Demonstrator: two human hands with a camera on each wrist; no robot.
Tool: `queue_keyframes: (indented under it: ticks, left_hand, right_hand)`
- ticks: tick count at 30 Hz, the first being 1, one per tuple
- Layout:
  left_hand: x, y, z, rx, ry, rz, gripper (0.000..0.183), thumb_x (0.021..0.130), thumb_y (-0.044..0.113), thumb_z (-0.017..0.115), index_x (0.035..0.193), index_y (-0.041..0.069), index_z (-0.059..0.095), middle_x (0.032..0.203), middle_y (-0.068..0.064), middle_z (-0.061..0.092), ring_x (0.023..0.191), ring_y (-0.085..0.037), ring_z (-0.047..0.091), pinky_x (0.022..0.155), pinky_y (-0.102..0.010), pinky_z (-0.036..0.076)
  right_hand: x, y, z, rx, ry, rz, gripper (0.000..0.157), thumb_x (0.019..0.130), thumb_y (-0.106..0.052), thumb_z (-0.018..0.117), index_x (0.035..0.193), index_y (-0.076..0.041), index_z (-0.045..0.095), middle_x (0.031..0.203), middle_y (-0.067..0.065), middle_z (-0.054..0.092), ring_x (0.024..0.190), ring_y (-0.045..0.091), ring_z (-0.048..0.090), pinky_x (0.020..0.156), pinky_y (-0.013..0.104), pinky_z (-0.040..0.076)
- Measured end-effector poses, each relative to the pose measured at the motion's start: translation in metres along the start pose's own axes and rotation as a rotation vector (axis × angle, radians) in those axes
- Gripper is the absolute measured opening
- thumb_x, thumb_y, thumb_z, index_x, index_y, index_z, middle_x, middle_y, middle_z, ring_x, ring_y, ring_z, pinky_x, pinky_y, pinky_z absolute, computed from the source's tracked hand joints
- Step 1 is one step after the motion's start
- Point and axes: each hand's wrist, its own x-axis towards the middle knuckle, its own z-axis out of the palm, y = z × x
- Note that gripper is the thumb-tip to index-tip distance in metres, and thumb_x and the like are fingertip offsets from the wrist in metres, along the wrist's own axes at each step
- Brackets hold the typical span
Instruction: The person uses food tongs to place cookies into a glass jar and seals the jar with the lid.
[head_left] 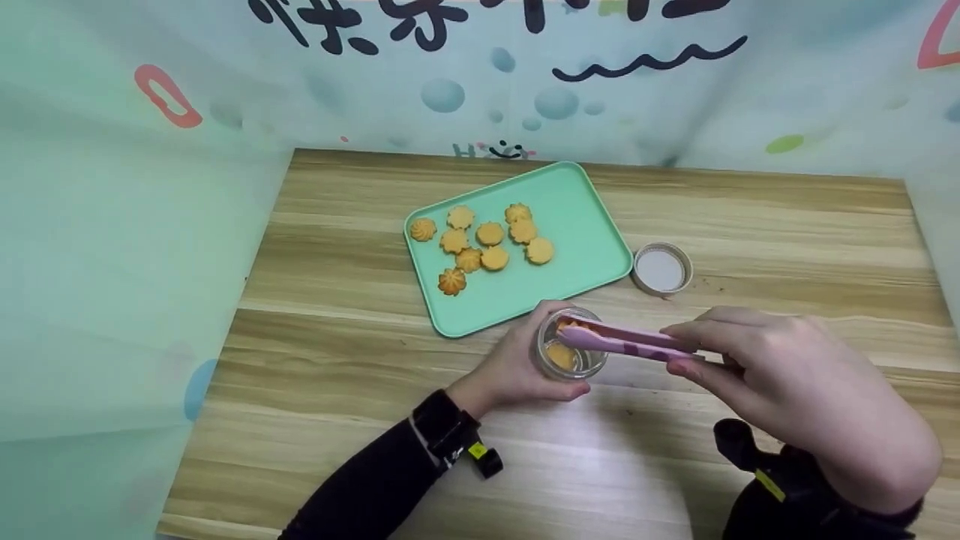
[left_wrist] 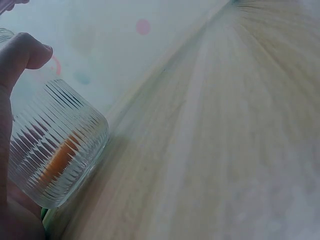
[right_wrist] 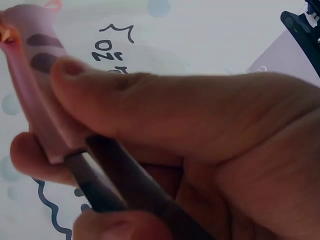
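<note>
My left hand (head_left: 517,364) grips a clear glass jar (head_left: 544,363), its fingers and thumb wrapped round the side. Ribbed walls show on the jar (left_wrist: 82,117) in the left wrist view, with an orange-brown cookie (left_wrist: 60,159) lying inside near the bottom. Pink tongs (head_left: 626,345) are pinched between thumb and fingers of my right hand (head_left: 780,367). Their tips reach over the jar's mouth and hold another cookie (head_left: 571,325), partly hidden by the tongs. In the right wrist view, the tongs (right_wrist: 47,95) have pink ends and dark metal arms.
A green tray (head_left: 581,225) beyond the jar carries several golden cookies (head_left: 490,233), mostly on its left half. Beside the tray's right corner lies a round lid (head_left: 661,268), inner side up. Small crumbs dot the wooden table (head_left: 322,360). A printed cloth (head_left: 360,97) hangs behind.
</note>
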Motion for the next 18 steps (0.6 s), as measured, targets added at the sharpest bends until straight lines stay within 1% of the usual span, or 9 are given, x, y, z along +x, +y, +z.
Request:
queue_keyframes:
  ticks: [5, 12, 14, 18]
  left_hand:
    - [-0.001, 0.002, 0.0, 0.011, 0.004, -0.011, 0.093, 0.076, 0.016, 0.101, 0.152, 0.019, 0.048, 0.144, 0.0, 0.066, 0.129, -0.019, 0.066, 0.116, -0.041, 0.053]
    - [-0.002, 0.0, 0.0, 0.039, 0.009, -0.023, 0.094, 0.076, 0.02, 0.101, 0.153, 0.022, 0.047, 0.145, 0.0, 0.065, 0.131, -0.018, 0.064, 0.116, -0.039, 0.052]
    - [-0.002, 0.0, 0.0, 0.049, 0.01, -0.023, 0.095, 0.075, 0.019, 0.102, 0.153, 0.023, 0.047, 0.145, 0.0, 0.065, 0.132, -0.017, 0.064, 0.117, -0.039, 0.051]
    - [-0.001, 0.0, 0.0, 0.047, 0.006, -0.013, 0.095, 0.074, 0.012, 0.102, 0.152, 0.02, 0.047, 0.145, -0.004, 0.066, 0.132, -0.017, 0.064, 0.118, -0.039, 0.05]
  right_hand:
    - [0.005, -0.003, 0.005, -0.008, -0.034, 0.01, 0.024, 0.089, -0.017, 0.09, 0.111, -0.023, 0.083, 0.093, -0.019, 0.07, 0.07, -0.003, 0.052, 0.056, 0.025, 0.047]
    - [0.012, -0.004, 0.009, 0.019, -0.099, 0.045, 0.019, 0.092, -0.019, 0.089, 0.109, -0.023, 0.084, 0.094, -0.018, 0.071, 0.07, -0.004, 0.054, 0.057, 0.026, 0.05]
    - [0.014, -0.004, 0.009, 0.024, -0.116, 0.045, 0.019, 0.093, -0.019, 0.089, 0.111, -0.022, 0.084, 0.095, -0.017, 0.072, 0.071, -0.003, 0.055, 0.058, 0.027, 0.051]
    - [0.017, -0.001, 0.01, 0.028, -0.157, 0.056, 0.02, 0.093, -0.019, 0.088, 0.113, -0.021, 0.084, 0.097, -0.014, 0.074, 0.073, 0.0, 0.058, 0.06, 0.03, 0.053]
